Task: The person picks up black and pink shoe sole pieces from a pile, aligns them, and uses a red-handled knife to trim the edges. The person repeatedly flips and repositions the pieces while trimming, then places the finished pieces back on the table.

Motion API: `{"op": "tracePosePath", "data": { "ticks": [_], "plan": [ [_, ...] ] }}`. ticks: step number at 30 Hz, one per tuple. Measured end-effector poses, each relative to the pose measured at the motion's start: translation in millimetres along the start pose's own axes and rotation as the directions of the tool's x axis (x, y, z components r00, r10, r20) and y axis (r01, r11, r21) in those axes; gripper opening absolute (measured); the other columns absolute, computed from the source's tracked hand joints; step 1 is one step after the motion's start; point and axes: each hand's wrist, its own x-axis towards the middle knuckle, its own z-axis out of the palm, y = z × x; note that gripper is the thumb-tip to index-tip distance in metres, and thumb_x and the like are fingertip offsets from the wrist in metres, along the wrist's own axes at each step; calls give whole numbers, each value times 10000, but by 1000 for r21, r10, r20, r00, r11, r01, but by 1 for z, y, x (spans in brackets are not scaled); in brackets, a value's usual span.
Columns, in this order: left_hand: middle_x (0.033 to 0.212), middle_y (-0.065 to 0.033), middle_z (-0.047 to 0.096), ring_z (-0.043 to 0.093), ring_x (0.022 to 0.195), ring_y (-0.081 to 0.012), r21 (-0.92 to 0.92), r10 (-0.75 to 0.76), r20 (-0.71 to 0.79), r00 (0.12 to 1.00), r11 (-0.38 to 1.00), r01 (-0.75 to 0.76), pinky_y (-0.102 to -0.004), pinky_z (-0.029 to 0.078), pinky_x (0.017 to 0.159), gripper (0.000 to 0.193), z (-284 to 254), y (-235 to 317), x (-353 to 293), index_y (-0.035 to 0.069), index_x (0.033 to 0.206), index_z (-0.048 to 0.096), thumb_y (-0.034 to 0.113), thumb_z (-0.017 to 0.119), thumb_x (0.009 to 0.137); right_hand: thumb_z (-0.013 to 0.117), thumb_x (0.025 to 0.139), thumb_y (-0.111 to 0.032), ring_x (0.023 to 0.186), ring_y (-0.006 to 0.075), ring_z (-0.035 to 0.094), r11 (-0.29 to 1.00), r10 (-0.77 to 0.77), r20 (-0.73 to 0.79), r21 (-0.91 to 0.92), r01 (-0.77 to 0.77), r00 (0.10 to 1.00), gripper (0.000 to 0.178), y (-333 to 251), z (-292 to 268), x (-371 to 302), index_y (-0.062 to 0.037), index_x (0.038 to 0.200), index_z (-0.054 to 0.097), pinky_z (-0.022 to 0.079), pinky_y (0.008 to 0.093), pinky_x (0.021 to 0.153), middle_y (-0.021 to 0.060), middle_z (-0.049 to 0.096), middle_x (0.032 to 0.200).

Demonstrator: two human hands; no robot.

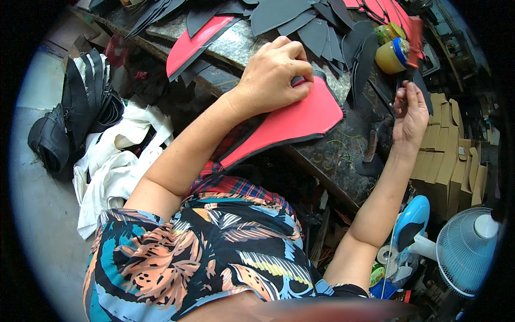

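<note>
A pink-red shaped panel (289, 119) with a black edge lies across the bench edge, its narrow end over my lap. My left hand (279, 75) is closed on its far part, fingers bent and thumb pressed down; the fingertips are partly hidden. Raised at the right, my right hand (410, 110) has its fingers closed round a tool with a red-orange part (414, 43), blurred and pointing away from me. Its dark lower part is mostly hidden, and I cannot make out its exact kind. Right behind it is a jar of yellowish paste (390, 57) with a blue rim.
Black cut pieces (289, 16) and another pink piece (196, 45) cover the bench's far side. White cloth (120, 150) and black strips (83, 102) are heaped at left. Cardboard boxes (442, 145) and a fan (466, 249) stand at right.
</note>
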Motion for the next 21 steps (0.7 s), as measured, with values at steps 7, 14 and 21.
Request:
{"op": "tracePosePath", "data": {
  "ticks": [7, 14, 21],
  "plan": [
    [885, -29, 583, 553, 912, -235, 25, 7, -1, 1000, 1000, -7, -365, 474, 792, 173, 3, -1, 0, 127, 782, 692, 217, 812, 696, 550, 1018, -238, 705, 149, 542, 800, 20, 407, 542, -259, 913, 217, 6, 56, -31, -49, 1100, 621, 418, 268, 610, 75, 644, 788],
    [899, -21, 606, 562, 930, -235, 83, 60, -55, 997, 995, -55, -374, 479, 821, 135, 5, 0, 1, 129, 819, 709, 217, 767, 735, 551, 964, -78, 865, 218, 682, 891, -16, 393, 422, -165, 919, 156, 3, 70, -40, -80, 1119, 530, 529, 295, 758, 195, 705, 975],
    [876, -22, 617, 578, 909, -233, 87, 78, 5, 997, 993, -78, -377, 482, 797, 126, 5, -2, -1, 143, 837, 720, 218, 756, 742, 548, 960, -58, 910, 216, 682, 982, 34, 302, 169, -89, 953, 121, 9, 86, -49, -51, 1080, 533, 562, 314, 773, 229, 684, 1087]
  ]
}}
